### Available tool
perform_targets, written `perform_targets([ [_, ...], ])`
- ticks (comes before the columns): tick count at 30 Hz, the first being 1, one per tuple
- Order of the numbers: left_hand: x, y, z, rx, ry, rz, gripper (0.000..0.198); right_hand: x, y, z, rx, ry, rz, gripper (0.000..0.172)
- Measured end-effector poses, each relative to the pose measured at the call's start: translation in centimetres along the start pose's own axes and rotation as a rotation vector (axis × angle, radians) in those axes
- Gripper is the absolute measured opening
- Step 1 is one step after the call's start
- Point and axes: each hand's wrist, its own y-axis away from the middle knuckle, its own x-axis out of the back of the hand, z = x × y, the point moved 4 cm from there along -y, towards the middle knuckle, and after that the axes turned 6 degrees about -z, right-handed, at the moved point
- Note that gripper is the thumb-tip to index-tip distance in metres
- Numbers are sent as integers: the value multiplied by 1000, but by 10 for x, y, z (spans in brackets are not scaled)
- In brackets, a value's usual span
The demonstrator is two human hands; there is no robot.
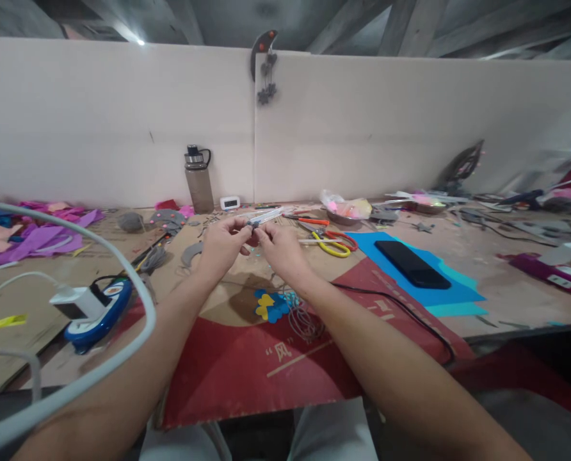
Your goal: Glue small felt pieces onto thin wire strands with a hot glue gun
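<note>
My left hand (225, 246) and my right hand (280, 250) meet over the far part of the red and brown cardboard (257, 378). Their fingertips pinch a small dark grey piece (253, 225) between them; its shape is too small to tell. Below the hands, blue and yellow cut-out shapes (271, 305) lie beside a loose coil of thin cord (306, 320). Scissors with yellow and red handles (334, 246) rest just right of my right hand.
A bottle (199, 182) stands by the white partition. At right, a black phone (411, 264) lies on blue sheets (434, 298). A blue power strip (100, 317) and a white cable (144, 294) are at left, near purple scraps (50, 240).
</note>
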Motion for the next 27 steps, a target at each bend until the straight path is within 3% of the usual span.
perform_targets([
  [9, -1, 0, -1, -20, -27, 25, 15, 2, -1, 1, -60, -34, 14, 27],
  [16, -4, -6, -1, 58, 104, -186, 13, 7, -4, 9, -126, -72, 35, 26],
  [19, -1, -7, -3, 68, 90, -186, 13, 7, -7, 17, -149, -119, -5, 26],
  [27, -2, -6, -3, 87, 111, -193, 18, 8, -8, 20, -119, -65, 84, 19],
])
